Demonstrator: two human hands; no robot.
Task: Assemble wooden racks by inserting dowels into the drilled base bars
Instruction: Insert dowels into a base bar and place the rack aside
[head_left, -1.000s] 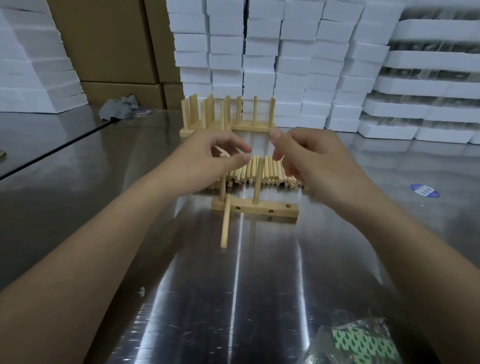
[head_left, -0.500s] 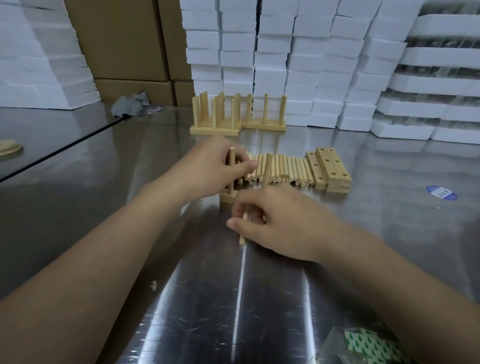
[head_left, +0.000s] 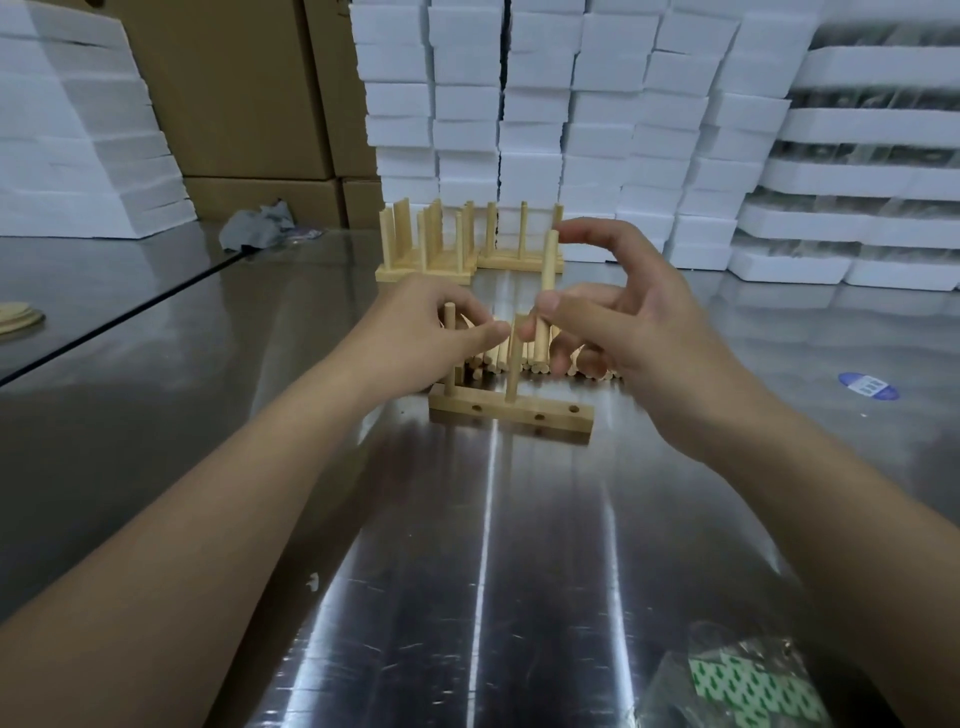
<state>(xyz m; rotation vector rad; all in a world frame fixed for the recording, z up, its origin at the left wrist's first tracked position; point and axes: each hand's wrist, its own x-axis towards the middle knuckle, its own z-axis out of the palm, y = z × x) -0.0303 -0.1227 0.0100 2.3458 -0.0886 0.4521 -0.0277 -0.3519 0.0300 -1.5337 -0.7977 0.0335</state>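
Note:
A drilled wooden base bar (head_left: 524, 420) lies on the steel table with two dowels standing in it, one at its left end (head_left: 450, 338) and one near the middle (head_left: 514, 374). Three holes in its top face are open. My left hand (head_left: 431, 332) grips the left standing dowel. My right hand (head_left: 613, 322) holds a loose dowel (head_left: 545, 280) upright between thumb and fingers, above and behind the bar. A row of loose dowels (head_left: 524, 358) lies behind the bar, partly hidden by my hands.
Finished racks (head_left: 431, 244) stand at the back of the table before stacked white foam blocks (head_left: 571, 119) and cardboard boxes (head_left: 244, 93). A clear bag of green-patterned pads (head_left: 748, 680) lies front right; a blue sticker (head_left: 868, 385) right; a grey rag (head_left: 257, 228) back left.
My right hand picked the loose dowel off the table in front of the bar and raised it upright above the bar. My left hand stayed on the left standing dowel.

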